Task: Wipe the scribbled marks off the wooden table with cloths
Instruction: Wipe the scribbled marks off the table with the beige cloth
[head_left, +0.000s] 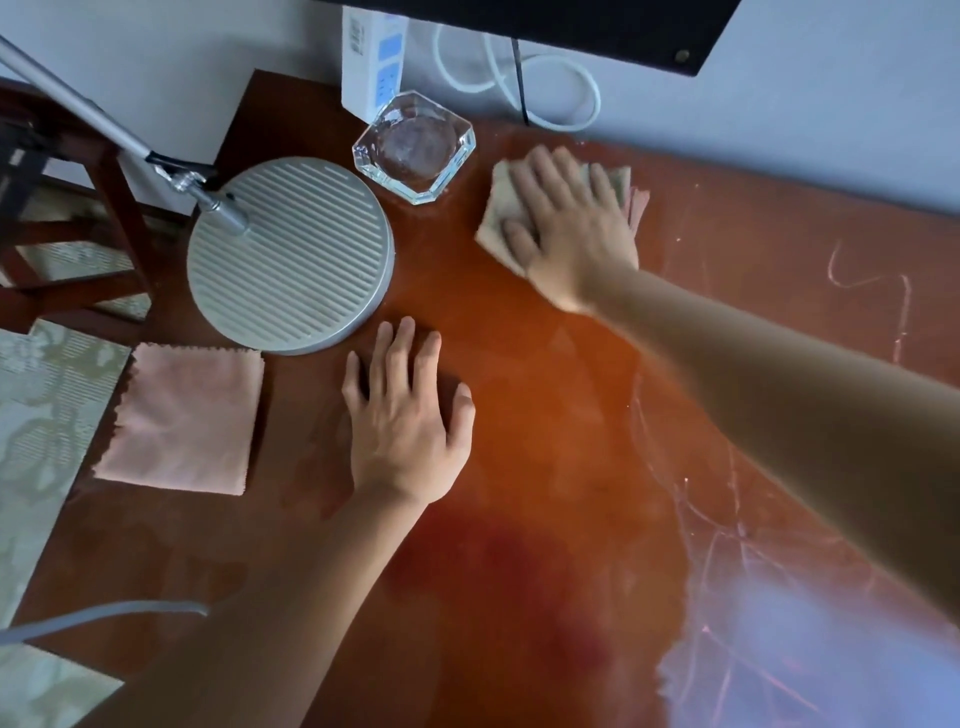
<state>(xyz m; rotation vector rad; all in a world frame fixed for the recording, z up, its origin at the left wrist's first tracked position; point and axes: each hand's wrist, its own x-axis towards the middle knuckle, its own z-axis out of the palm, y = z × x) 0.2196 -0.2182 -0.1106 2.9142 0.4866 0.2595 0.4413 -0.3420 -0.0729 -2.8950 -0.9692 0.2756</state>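
Note:
My right hand (569, 228) lies flat with straight fingers on a folded beige and pink cloth (500, 205), pressing it onto the reddish wooden table (545, 415) near the back edge. My left hand (405, 415) rests palm down on the bare wood, fingers spread, holding nothing. A second pink cloth (182, 415) lies folded at the table's left edge, apart from both hands. Pale scribbled marks (872, 291) run over the right part of the table, and more of the marks (727, 545) show at the front right.
A round ribbed lamp base (291, 254) with its metal arm (104, 124) stands left of my hands. A glass ashtray (415, 148) sits just left of the cloth. A power strip (371, 57) and white cable (545, 88) lie at the wall. A wooden chair (78, 208) stands left.

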